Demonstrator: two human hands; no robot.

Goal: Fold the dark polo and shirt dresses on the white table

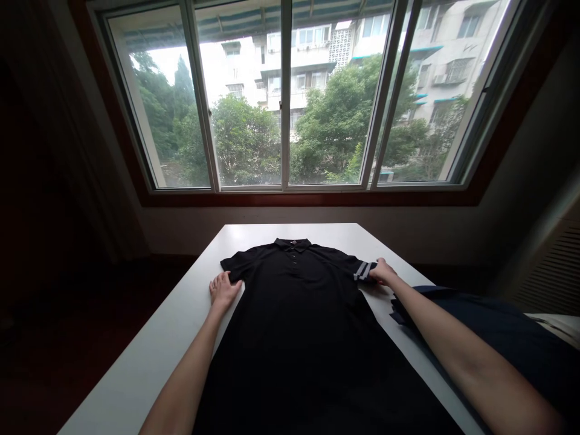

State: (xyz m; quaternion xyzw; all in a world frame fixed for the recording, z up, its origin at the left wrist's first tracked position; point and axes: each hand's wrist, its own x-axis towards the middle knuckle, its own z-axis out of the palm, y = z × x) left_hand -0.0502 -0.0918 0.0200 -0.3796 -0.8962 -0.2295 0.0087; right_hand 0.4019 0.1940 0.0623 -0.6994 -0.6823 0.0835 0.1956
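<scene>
A black polo shirt (299, 338) lies spread front side up, its collar toward the window and its short sleeves out to both sides. My left hand (223, 291) rests by the hem of the left-side sleeve, thumb and fingers apart, fingertips touching the cloth and the table. At the opposite side, my right hand (383, 272) pinches the end of the other sleeve (364, 270), which bears light grey stripes. Part of that hand's fingertips is hidden by the cloth and the hand itself. Several buttons run down the placket below the collar.
The shirt lies on a white table (149, 356) whose far edge faces a wide sliding window (285, 96). Dark navy cloth (475, 320) lies at the right, partly under my right forearm. A slatted panel (550, 266) stands farther right.
</scene>
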